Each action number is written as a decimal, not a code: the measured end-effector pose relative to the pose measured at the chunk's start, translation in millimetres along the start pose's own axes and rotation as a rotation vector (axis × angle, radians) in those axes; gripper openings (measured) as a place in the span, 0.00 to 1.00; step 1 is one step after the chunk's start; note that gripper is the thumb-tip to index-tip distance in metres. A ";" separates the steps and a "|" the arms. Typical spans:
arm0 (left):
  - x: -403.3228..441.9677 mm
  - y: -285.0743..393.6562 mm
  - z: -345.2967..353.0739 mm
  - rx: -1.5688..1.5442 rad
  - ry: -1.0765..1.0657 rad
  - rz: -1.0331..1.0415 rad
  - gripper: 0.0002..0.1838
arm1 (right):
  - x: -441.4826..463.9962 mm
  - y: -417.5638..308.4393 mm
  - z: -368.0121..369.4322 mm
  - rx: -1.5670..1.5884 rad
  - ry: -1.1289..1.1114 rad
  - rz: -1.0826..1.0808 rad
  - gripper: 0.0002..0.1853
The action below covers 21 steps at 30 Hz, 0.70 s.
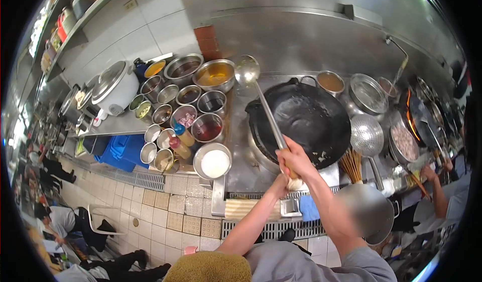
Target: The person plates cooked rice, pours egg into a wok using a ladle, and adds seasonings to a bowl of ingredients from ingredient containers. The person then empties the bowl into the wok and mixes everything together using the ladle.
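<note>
Steel ladle (271,114) clamped in my right hand (293,156) — its bowl ahead-left of the grip, black wok (301,116) ahead-right. Left hand (282,185) sits just below; its closure I can't tell — likewise print on shelf bottles (64,25), far left.

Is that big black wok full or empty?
Nearly empty: the wok shows its dark inner surface, with small pale scraps near the rim.

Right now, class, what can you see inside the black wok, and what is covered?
In the black wok, small pale scraps lie toward the near side of its dark surface. The ladle and right hand hide parts of it; what lies beneath them cannot be seen.
</note>
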State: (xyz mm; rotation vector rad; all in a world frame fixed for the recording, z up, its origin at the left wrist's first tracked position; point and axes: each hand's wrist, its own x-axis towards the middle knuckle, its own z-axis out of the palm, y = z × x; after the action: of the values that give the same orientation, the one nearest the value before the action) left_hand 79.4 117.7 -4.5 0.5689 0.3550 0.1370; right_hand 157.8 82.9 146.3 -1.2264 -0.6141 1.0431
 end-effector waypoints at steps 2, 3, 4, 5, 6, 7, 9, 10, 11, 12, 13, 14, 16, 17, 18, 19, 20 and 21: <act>-23.3 15.5 -10.3 0.190 0.197 -0.119 0.29 | 61.1 -14.9 24.1 -0.136 -0.048 0.030 0.20; -38.1 7.9 -35.2 0.524 0.241 0.025 0.32 | 90.7 -16.0 34.1 -0.167 -0.058 0.020 0.16; -51.9 5.6 -60.0 0.858 0.287 0.167 0.35 | 120.6 -14.1 43.1 -0.195 -0.067 0.010 0.12; -85.9 31.3 -49.9 1.085 0.321 0.096 0.34 | 150.6 -11.6 50.9 -0.273 -0.053 0.011 0.12; -121.6 53.1 -35.3 1.308 0.353 0.014 0.33 | 183.7 -0.5 51.8 -0.317 -0.067 -0.025 0.13; -133.0 57.3 -43.3 1.440 0.366 -0.036 0.33 | 204.1 -1.1 59.7 -0.398 -0.041 -0.034 0.13; -157.5 48.5 -62.6 1.702 0.382 -0.148 0.31 | 238.7 0.9 73.2 -0.513 -0.008 -0.027 0.12; -164.2 40.1 -73.4 1.763 0.372 -0.093 0.31 | 254.1 2.7 77.3 -0.547 0.000 -0.012 0.11; -167.7 28.8 -85.1 1.824 0.359 -0.037 0.31 | 266.4 5.5 80.6 -0.582 0.010 0.001 0.11; -169.7 20.5 -93.3 1.886 0.342 0.021 0.30 | 273.9 5.2 85.2 -0.560 0.000 0.035 0.10; -171.7 16.4 -96.4 1.906 0.323 0.109 0.32 | 278.2 4.5 88.4 -0.537 -0.005 0.071 0.08; -171.2 13.0 -99.0 1.917 0.304 0.109 0.32 | 280.7 5.0 90.8 -0.515 -0.006 0.107 0.07; -170.3 15.0 -101.7 1.942 0.268 0.112 0.34 | 277.7 0.6 98.9 -0.295 0.007 0.214 0.05; -170.8 17.6 -104.1 1.914 0.234 0.103 0.35 | 274.7 -2.0 102.1 -0.184 0.014 0.265 0.05; -171.4 22.0 -103.7 1.904 0.219 0.094 0.36 | 270.0 -3.3 104.9 0.013 0.022 0.291 0.07; -173.0 25.6 -103.1 1.894 0.202 0.085 0.37 | 262.3 -3.1 107.3 0.212 0.033 0.312 0.10; -173.8 27.1 -103.5 1.887 0.182 0.076 0.38 | 255.2 -0.8 106.8 0.413 0.046 0.328 0.13; -173.7 24.0 -107.9 1.890 0.183 0.090 0.40 | 248.5 3.4 99.3 0.492 -0.031 0.359 0.14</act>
State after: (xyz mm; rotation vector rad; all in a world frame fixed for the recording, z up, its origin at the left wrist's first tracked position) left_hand -122.3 153.1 -25.4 2.4500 0.5787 -0.1153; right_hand 179.8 349.3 134.1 -0.8993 -0.1380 1.4147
